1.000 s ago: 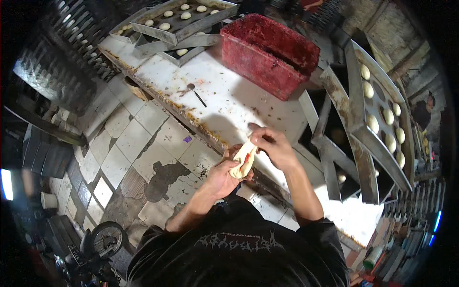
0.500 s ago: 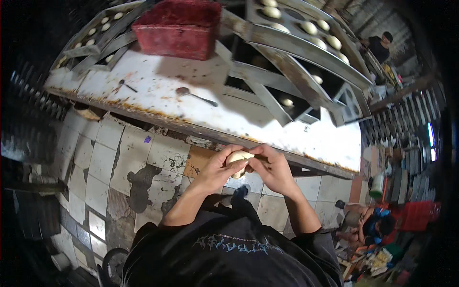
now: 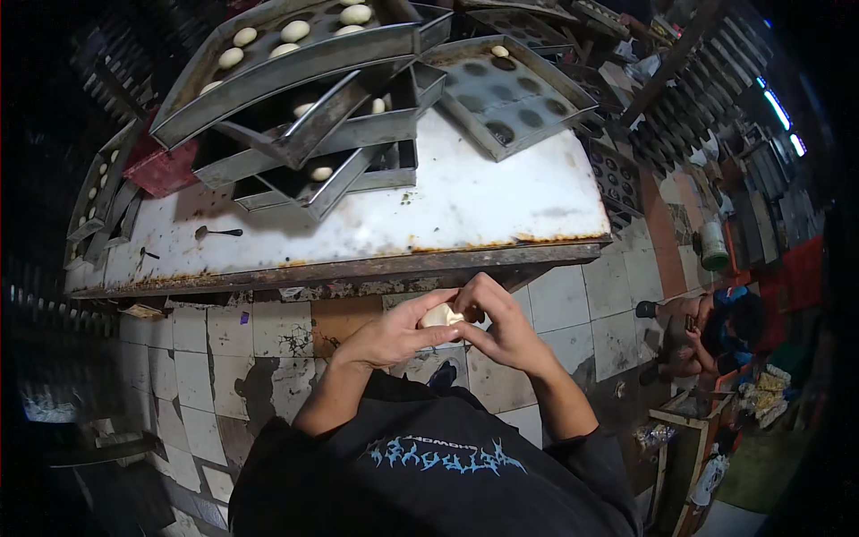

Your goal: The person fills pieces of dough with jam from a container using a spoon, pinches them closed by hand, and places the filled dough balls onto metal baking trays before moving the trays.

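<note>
A pale ball of dough (image 3: 439,316) is between my hands, in front of the table's near edge. My left hand (image 3: 394,333) is closed around its left side, with the thumb along the bottom. The curled fingers of my right hand (image 3: 495,319) pinch the dough from the right and cover part of it. Beyond the hands, a metal tray (image 3: 501,107) with round hollows lies on the white table (image 3: 474,201), one dough ball (image 3: 500,51) near its far edge. To the left rises a stack of metal trays (image 3: 304,94), crossed over each other and holding several dough balls.
A red crate (image 3: 164,161) stands behind the stack, with more trays (image 3: 94,197) at far left. A spoon (image 3: 217,232) lies near the table's front edge. At right a person (image 3: 716,331) sits low on the tiled floor, near a wooden stand (image 3: 689,447).
My view and body have shifted to the right along the table, so the tray with hollows now shows. The dough stays in both hands, its shape now more covered by the fingers.
</note>
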### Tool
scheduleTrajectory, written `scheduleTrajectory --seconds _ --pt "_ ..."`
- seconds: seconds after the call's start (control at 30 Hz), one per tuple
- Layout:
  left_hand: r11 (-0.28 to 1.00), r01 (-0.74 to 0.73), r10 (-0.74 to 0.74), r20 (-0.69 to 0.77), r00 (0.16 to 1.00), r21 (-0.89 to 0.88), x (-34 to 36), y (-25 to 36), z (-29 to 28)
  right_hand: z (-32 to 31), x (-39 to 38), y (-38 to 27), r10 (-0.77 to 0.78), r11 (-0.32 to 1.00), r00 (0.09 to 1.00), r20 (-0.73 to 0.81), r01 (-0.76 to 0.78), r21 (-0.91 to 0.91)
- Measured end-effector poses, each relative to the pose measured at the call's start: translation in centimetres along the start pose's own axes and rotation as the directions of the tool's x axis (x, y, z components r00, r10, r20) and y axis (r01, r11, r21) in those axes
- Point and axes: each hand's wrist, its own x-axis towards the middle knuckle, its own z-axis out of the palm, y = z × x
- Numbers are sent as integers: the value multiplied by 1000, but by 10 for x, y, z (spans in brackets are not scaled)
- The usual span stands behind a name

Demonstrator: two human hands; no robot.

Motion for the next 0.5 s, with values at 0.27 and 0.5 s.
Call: scheduleTrajectory --seconds 0.27,0.5 --pt "931 -297 150 -523 839 -211 95 -40 -13 13 5 45 115 993 920 -374 -94 76" --pt "879 -39 25 -36 999 -476 125 19 -56 -35 73 61 -151 894 941 -304 0 -447"
